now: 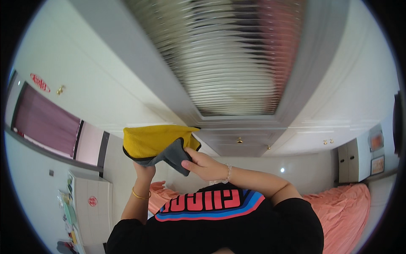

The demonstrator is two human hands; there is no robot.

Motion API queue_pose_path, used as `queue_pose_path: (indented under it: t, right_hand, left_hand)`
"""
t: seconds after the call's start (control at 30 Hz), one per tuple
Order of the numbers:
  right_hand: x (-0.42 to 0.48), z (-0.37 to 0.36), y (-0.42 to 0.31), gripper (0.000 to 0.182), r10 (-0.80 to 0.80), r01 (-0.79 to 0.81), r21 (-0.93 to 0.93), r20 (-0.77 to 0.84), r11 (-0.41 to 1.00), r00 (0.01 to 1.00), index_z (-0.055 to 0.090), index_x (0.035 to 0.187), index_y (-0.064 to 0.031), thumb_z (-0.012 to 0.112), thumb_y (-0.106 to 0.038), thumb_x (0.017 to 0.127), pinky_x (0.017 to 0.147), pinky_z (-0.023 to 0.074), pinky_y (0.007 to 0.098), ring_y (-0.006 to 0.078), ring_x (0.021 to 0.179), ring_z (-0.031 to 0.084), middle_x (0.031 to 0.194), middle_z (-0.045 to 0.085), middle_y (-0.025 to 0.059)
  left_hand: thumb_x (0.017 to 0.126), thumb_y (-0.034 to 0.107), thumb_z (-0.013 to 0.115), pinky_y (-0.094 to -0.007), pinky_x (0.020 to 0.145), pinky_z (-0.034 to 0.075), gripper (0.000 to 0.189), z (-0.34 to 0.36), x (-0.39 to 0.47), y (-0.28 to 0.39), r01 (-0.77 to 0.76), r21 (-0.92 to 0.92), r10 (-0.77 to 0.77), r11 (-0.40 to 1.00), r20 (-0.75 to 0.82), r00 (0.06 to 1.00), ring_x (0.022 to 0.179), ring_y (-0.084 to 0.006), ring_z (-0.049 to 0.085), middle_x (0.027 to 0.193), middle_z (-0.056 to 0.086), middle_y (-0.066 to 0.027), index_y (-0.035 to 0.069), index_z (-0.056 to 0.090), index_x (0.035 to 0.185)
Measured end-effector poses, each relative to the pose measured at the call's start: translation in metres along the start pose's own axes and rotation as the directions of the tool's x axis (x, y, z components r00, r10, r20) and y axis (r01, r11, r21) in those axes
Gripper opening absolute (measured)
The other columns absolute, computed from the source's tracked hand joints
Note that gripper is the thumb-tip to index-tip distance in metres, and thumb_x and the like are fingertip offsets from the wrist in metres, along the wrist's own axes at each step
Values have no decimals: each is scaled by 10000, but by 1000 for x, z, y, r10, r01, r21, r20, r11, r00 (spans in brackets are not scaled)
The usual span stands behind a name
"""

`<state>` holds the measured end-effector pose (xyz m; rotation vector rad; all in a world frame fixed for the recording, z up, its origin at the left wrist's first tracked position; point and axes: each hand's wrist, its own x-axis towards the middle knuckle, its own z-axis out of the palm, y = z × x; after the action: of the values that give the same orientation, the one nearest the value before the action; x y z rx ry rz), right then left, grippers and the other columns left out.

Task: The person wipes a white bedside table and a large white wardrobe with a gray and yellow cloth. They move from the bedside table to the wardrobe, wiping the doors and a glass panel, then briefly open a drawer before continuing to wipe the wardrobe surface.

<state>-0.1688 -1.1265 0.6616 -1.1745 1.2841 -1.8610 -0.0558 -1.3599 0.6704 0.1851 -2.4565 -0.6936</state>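
Observation:
A cleaning cloth (152,143), yellow on one face and grey on the other with a black border, is stretched between my two hands in front of the wardrobe. My right hand (203,165) pinches a folded-back grey corner between thumb and fingers. Under the cloth's left part is my left hand (144,170); its fingers are covered by the fabric, so their grip is hidden. Before me rises the wardrobe's grey-framed ribbed glass panel (234,70), with blurred hanging shapes behind it. A grey drawer front (222,139) with a brass knob (239,140) lies below the glass.
White wardrobe doors (104,82) flank the glass section. At left stand a white chest of drawers (93,206) with items on top and a doorway with a purple curtain (47,117). A pink bedspread (342,212) and a bedside cabinet (347,162) are at right.

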Motion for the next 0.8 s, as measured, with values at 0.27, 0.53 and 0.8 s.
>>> queue_pose_path:
  t: [0.27, 0.53, 0.8]
  right_hand:
    - [46, 42, -41, 281, -6, 22, -55, 267, 998, 964, 433, 952, 7, 499, -266, 949, 653, 424, 345, 291, 711, 510, 798, 513, 198]
    - [56, 30, 14, 344, -54, 65, -436, 39, 898, 998, 492, 1057, -67, 621, -45, 739, 712, 478, 357, 361, 820, 596, 886, 581, 165]
    - [-5, -57, 116, 321, 4, -425, -567, -596, 706, 803, 588, 996, -31, 533, 46, 689, 786, 463, 400, 401, 904, 583, 957, 619, 213]
  left_hand:
    - [898, 252, 566, -357, 991, 382, 558, -14, -41, -36, 101, -659, -319, 746, -220, 922, 1203, -225, 455, 1333, 441, -122, 41, 329, 1357]
    - [932, 194, 436, -407, 932, 444, 371, -10, -26, -80, 54, -901, -392, 430, -133, 910, 1087, -298, 539, 1242, 524, -137, 24, 447, 1262]
    - [619, -60, 521, -438, 675, 468, 291, 37, 18, -2, -191, 34, 193, 981, -42, 980, 794, -369, 547, 837, 583, -163, -7, 606, 893]
